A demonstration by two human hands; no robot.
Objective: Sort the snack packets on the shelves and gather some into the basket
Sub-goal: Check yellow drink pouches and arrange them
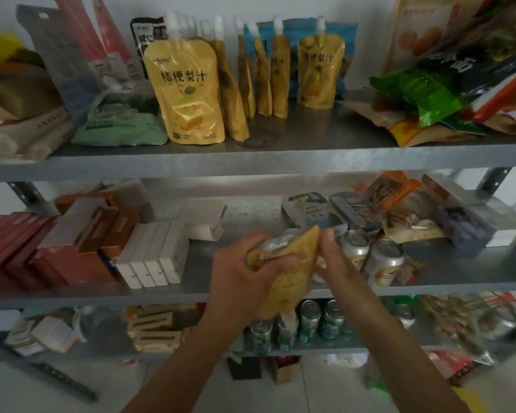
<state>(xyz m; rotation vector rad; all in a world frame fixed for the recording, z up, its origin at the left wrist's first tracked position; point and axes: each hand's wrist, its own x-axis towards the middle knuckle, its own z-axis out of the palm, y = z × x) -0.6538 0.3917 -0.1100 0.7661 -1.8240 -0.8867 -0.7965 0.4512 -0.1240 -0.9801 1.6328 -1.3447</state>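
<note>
Head view: both hands meet in the lower centre of the frame, in front of the middle shelf. The left hand wraps its fingers round a yellow spouted pouch near the pouch's base. The right hand pinches the pouch's upper corner. The pouch hangs inverted, with its pale spout pointing toward the bottom of the frame.

I read the two-handed hold as a turning grip. One hand carries the weight and the other steers the corner so the soft body doesn't fold.

Matching yellow pouches stand in a row at upper centre on the upper shelf, spouts up and leaning on one another. I judge this one belongs there; bare shelf shows in front of the row.

Silver cans stand just right of the hands, and white boxes are packed edge-on at left centre. I see no basket in the frame.

Risk: the right hand sits near the cans, and I'd expect a wide swing to knock one.
</note>
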